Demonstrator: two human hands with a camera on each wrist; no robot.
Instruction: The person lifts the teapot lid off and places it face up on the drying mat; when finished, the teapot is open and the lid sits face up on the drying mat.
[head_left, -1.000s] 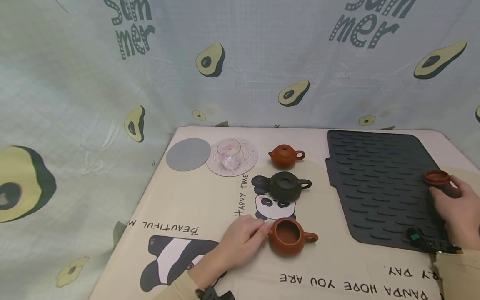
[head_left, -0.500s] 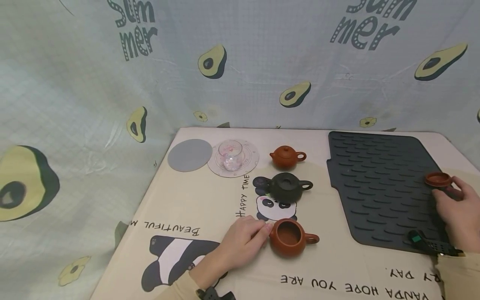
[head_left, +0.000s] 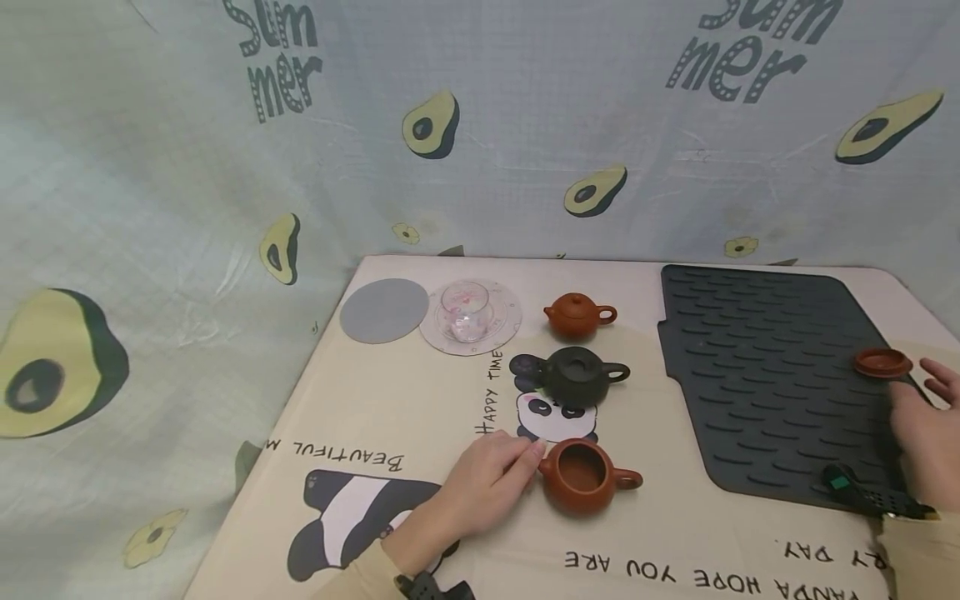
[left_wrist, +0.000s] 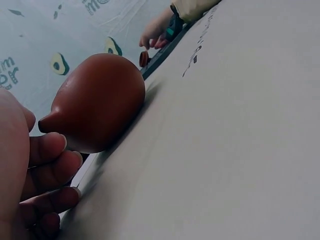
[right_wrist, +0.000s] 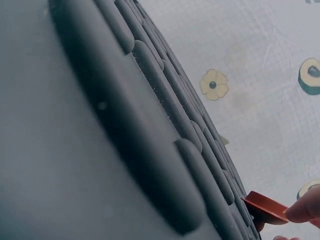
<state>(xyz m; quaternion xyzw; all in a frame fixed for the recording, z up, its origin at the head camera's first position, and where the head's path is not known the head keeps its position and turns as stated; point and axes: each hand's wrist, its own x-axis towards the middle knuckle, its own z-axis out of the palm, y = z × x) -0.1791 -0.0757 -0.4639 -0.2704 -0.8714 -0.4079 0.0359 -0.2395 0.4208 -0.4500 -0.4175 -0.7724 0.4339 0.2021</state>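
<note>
A lidless reddish-brown teapot stands upright near the front of the table, spout to the left and handle to the right. My left hand rests at its spout, fingertips right beside the tip; in the left wrist view its fingers are loosely bent below the spout. The teapot's round lid lies upside down near the right edge of the dark ribbed mat. Just right of the lid is my right hand, thumb and fingers spread apart. In the right wrist view a fingertip shows close to the lid's rim.
A black teapot and a small orange-brown teapot stand behind the lidless one, both with lids. At the back left, a clear glass cup sits on a round patterned coaster beside a grey round mat.
My right hand has let go of the lid, its fingers spreading and drawing off to the right. The left hand and the lidless teapot keep their places.
</note>
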